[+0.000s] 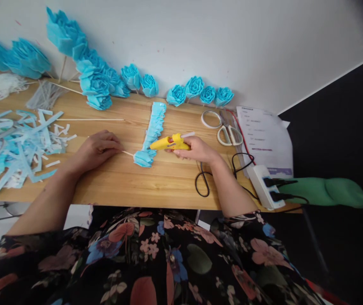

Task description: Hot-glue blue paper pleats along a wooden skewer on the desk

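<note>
My left hand [100,149] pinches a thin wooden stick [128,153]. At the stick's far end is a partly rolled blue flower [143,159], lying on the table. From it a pleated blue strip [156,123] stretches away toward the wall. My right hand [197,149] is wrapped round a yellow glue gun [170,142], with a clear glue stick [188,134] poking out of its back. The gun's nozzle points left, close over the strip just above the rolled part. Whether the nozzle touches the strip I cannot tell.
Finished blue flowers [95,80] lean along the wall. Paper scraps [22,144] heap at the left. Right of my right hand lie a tape roll [211,119], scissors [230,134], printed sheets [267,140], a black cable [203,186] and a power strip [266,186].
</note>
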`<action>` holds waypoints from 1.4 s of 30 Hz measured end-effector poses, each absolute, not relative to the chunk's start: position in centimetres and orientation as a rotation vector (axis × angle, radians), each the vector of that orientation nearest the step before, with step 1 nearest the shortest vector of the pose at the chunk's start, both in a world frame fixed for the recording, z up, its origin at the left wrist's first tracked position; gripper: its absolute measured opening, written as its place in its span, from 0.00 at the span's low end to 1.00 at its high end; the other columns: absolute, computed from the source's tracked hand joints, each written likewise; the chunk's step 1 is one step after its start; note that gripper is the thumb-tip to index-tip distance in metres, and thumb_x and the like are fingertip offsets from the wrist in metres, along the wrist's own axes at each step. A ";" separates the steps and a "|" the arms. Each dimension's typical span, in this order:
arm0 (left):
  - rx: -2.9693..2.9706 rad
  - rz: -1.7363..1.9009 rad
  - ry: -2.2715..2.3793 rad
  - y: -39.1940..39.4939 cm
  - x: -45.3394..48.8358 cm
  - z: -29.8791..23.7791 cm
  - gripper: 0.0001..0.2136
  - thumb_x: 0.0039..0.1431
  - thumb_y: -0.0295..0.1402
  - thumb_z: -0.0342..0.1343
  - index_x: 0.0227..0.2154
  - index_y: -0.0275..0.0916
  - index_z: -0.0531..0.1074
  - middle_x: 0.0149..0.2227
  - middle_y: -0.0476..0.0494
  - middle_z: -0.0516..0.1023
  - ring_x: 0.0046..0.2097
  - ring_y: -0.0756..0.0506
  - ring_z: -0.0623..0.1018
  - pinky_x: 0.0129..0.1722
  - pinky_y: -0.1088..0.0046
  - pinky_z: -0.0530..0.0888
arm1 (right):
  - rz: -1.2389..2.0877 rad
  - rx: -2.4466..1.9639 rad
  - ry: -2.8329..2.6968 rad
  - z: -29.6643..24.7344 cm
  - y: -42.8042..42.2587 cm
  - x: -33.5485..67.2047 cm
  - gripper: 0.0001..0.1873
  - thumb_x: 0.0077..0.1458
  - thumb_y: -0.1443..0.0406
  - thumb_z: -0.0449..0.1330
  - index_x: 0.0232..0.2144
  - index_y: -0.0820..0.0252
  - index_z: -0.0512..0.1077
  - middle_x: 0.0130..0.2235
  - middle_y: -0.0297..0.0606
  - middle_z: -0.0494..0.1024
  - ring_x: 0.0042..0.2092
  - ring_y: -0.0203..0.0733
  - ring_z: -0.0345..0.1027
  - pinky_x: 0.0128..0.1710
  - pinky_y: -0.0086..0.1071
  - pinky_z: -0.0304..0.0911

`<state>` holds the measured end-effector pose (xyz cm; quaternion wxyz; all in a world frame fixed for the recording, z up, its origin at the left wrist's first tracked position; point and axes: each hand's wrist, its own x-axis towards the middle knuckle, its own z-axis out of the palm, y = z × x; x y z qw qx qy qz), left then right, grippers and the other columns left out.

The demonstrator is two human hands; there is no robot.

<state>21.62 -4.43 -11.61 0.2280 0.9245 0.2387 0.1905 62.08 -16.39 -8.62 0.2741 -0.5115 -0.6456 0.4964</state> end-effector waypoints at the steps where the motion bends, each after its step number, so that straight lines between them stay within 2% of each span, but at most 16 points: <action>1: 2.546 0.518 0.665 -4.4 21.6 -11.7 0.19 0.84 0.44 0.54 0.40 0.45 0.87 0.44 0.40 0.87 0.46 0.40 0.84 0.52 0.64 0.82 | 1.338 -1.357 -1.720 -8.6 -16.4 62.2 0.21 0.62 0.50 0.73 0.45 0.61 0.84 0.36 0.39 0.85 0.32 0.39 0.74 0.32 0.32 0.69; 6: 2.546 0.536 0.645 -4.3 21.5 -11.9 0.18 0.83 0.41 0.55 0.41 0.45 0.88 0.44 0.40 0.87 0.46 0.39 0.84 0.51 0.63 0.81 | 1.292 -1.297 -1.663 -8.3 -16.5 62.5 0.25 0.63 0.47 0.72 0.49 0.61 0.85 0.48 0.46 0.90 0.31 0.38 0.73 0.30 0.32 0.68; 11: 2.544 0.547 0.646 -4.3 21.5 -12.1 0.17 0.82 0.41 0.55 0.42 0.46 0.88 0.45 0.40 0.88 0.47 0.39 0.84 0.52 0.63 0.81 | 1.292 -1.377 -1.740 -8.5 -16.3 62.3 0.21 0.62 0.49 0.73 0.44 0.61 0.86 0.34 0.38 0.84 0.31 0.38 0.73 0.31 0.32 0.67; 13: 2.543 0.568 0.634 -4.3 21.6 -12.1 0.18 0.83 0.42 0.55 0.42 0.45 0.88 0.44 0.39 0.88 0.46 0.39 0.84 0.52 0.63 0.81 | 1.277 -1.407 -1.760 -8.8 -16.3 62.1 0.19 0.62 0.50 0.72 0.42 0.61 0.85 0.31 0.36 0.81 0.30 0.38 0.71 0.31 0.32 0.67; 20: 2.528 0.543 0.651 -4.2 21.5 -12.3 0.17 0.82 0.42 0.55 0.41 0.46 0.89 0.45 0.40 0.88 0.47 0.39 0.84 0.52 0.63 0.82 | 1.270 -1.401 -1.747 -8.8 -16.3 62.2 0.20 0.64 0.50 0.72 0.45 0.61 0.86 0.32 0.37 0.83 0.31 0.38 0.72 0.31 0.31 0.66; 24: 2.536 0.588 0.612 -4.2 21.6 -12.2 0.18 0.83 0.42 0.55 0.41 0.45 0.89 0.44 0.40 0.88 0.46 0.40 0.84 0.51 0.64 0.82 | 1.291 -1.363 -1.687 -8.7 -16.3 62.6 0.24 0.63 0.48 0.72 0.50 0.62 0.85 0.38 0.41 0.87 0.31 0.38 0.72 0.29 0.31 0.66; 29: 2.552 0.599 0.593 -4.3 21.7 -12.0 0.18 0.83 0.41 0.55 0.41 0.45 0.88 0.44 0.40 0.88 0.46 0.40 0.85 0.50 0.64 0.81 | 1.324 -1.378 -1.745 -9.0 -16.1 62.3 0.20 0.62 0.49 0.73 0.41 0.59 0.84 0.29 0.34 0.80 0.29 0.38 0.69 0.29 0.31 0.63; 34: 2.543 0.594 0.629 -4.3 21.8 -12.1 0.19 0.83 0.44 0.55 0.39 0.45 0.88 0.43 0.39 0.88 0.45 0.39 0.84 0.50 0.63 0.83 | 1.307 -1.397 -1.751 -8.9 -16.1 62.1 0.18 0.61 0.50 0.73 0.39 0.59 0.84 0.28 0.33 0.80 0.29 0.38 0.70 0.30 0.31 0.64; 37: 2.535 0.552 0.668 -4.3 21.8 -12.1 0.18 0.82 0.43 0.56 0.40 0.45 0.89 0.44 0.39 0.88 0.46 0.39 0.84 0.51 0.62 0.83 | 1.290 -1.414 -1.777 -8.9 -16.1 62.4 0.17 0.61 0.52 0.73 0.41 0.60 0.86 0.32 0.36 0.85 0.32 0.39 0.73 0.32 0.32 0.67; 40: 2.531 0.554 0.673 -4.3 21.8 -12.1 0.18 0.82 0.43 0.56 0.41 0.46 0.89 0.44 0.40 0.88 0.46 0.39 0.84 0.51 0.63 0.82 | 1.261 -1.430 -1.820 -8.8 -16.1 62.6 0.16 0.59 0.56 0.74 0.44 0.59 0.89 0.43 0.41 0.91 0.40 0.43 0.79 0.39 0.35 0.73; 42: 2.528 0.579 0.660 -4.3 21.8 -12.1 0.19 0.83 0.44 0.55 0.40 0.45 0.88 0.43 0.40 0.88 0.46 0.40 0.84 0.51 0.63 0.82 | 1.247 -1.428 -1.847 -8.8 -16.0 62.7 0.16 0.59 0.58 0.74 0.46 0.59 0.90 0.49 0.43 0.92 0.45 0.46 0.81 0.44 0.37 0.75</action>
